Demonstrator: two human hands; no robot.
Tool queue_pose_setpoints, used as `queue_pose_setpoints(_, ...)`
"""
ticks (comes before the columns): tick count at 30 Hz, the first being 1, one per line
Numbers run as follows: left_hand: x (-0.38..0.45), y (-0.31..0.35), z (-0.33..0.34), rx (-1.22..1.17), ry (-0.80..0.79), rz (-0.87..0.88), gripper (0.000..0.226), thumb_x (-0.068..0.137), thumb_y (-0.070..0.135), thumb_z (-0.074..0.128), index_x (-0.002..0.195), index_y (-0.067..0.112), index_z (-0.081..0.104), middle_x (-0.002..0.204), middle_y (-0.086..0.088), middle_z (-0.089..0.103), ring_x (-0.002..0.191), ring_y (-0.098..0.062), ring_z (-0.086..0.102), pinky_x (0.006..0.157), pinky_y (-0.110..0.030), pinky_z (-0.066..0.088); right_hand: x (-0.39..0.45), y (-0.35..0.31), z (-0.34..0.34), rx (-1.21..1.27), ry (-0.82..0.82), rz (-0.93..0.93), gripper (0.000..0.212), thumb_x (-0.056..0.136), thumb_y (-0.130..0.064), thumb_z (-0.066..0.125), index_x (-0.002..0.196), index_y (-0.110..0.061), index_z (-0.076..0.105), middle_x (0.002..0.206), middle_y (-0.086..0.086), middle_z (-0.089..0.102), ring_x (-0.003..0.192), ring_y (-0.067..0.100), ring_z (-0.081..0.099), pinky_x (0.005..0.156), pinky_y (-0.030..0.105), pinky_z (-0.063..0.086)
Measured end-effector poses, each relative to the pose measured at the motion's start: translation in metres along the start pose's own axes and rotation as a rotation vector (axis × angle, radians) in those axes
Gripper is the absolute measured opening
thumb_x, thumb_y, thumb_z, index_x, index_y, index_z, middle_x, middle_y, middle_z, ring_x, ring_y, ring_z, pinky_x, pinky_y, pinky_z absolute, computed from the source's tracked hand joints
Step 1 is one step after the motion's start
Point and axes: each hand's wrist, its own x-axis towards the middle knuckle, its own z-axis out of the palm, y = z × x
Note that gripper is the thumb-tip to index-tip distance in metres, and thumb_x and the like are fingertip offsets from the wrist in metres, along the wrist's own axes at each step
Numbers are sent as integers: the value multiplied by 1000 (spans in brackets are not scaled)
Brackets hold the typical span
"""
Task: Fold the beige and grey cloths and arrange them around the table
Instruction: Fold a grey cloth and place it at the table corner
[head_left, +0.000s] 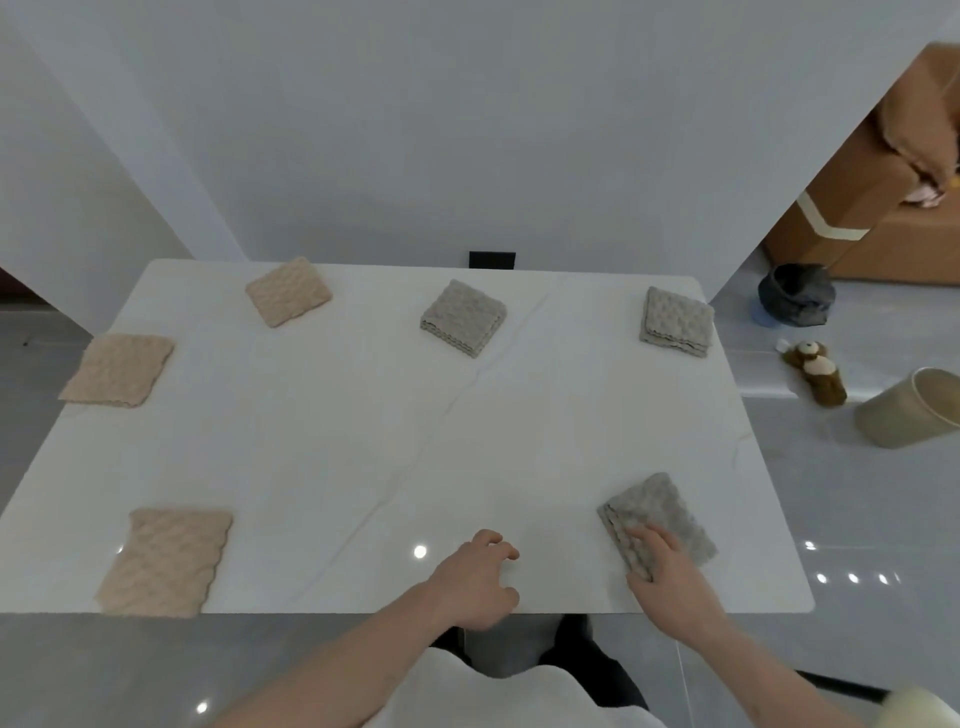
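Observation:
Six folded cloths lie around the white table (395, 447). Three are beige: one at the near left (166, 561), one at the left edge (117, 369), one at the far left (288, 291). Three are grey: one at the far middle (464, 318), one at the far right corner (678, 322), one at the near right (657, 519). My right hand (665, 566) rests flat on the near-right grey cloth, fingers laid over its near corner. My left hand (478, 577) hovers at the table's near edge with fingers loosely curled, holding nothing.
On the floor to the right are a dark bag over a blue base (795, 293), a brown plush toy (815, 371) and a beige bin (914, 408). A brown sofa (883, 208) stands at the far right, with another person partly seen there. A white wall lies behind the table.

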Motion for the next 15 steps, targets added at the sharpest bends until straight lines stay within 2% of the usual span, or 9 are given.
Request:
queue_pose_setpoints(7,38,62,45,-141,5,-73,66,87,35,52,151,29,38,160,11,22,142,-16,37,115,-35,36,37,45,-38,-59,-98,-19,64,85,-22,63,147,-23,44,156,-1,31,139,24,38,113,35,35)
queue_pose_setpoints(11,65,110,74,-320,58,-160,66,89,33,53,153,26,37,159,10,24,139,-15,41,113,-28,37,61,85,-62,-94,-194,-61,70,83,-30,58,150,-27,38,159,-3,26,141,26,34,115,40,36)
queue_pose_setpoints(15,83,146,101,-466,80,-229,69,90,27,55,156,22,33,161,7,20,143,-15,36,108,-20,30,80,112,-76,-153,-283,-101,72,87,-26,58,153,-30,31,164,2,15,148,29,25,116,40,33)
